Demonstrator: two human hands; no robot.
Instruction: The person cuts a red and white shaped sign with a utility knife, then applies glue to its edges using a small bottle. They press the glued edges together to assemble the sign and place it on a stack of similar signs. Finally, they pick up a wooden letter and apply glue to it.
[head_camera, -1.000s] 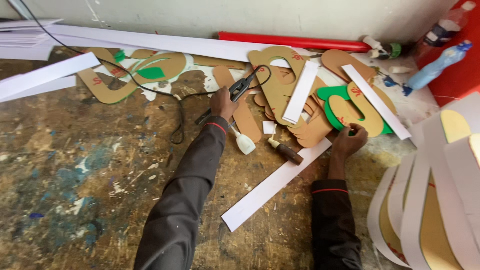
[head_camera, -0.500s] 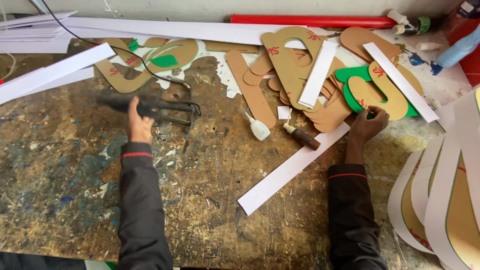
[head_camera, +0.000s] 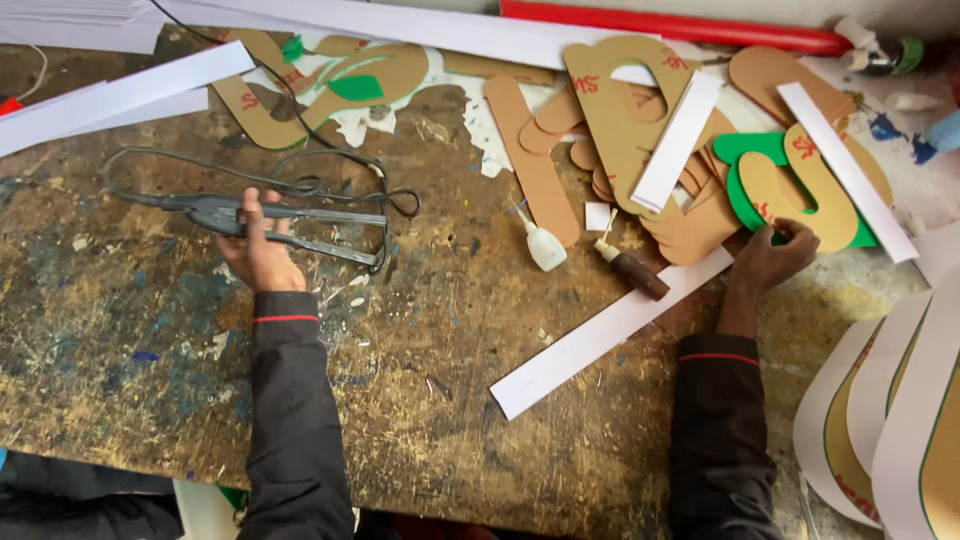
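The left hand (head_camera: 258, 250) is closed around a dark, long-nosed corded hand tool (head_camera: 270, 218) lying on the stained, worn wooden bench (head_camera: 420, 340), its black cable looped just beside it. The right hand (head_camera: 775, 255), fingers curled, pinches the lower edge of a tan S-shaped cardboard cutout (head_camera: 800, 185) resting on a green backing piece (head_camera: 740, 150). A long white strip (head_camera: 610, 330) lies just beside that wrist.
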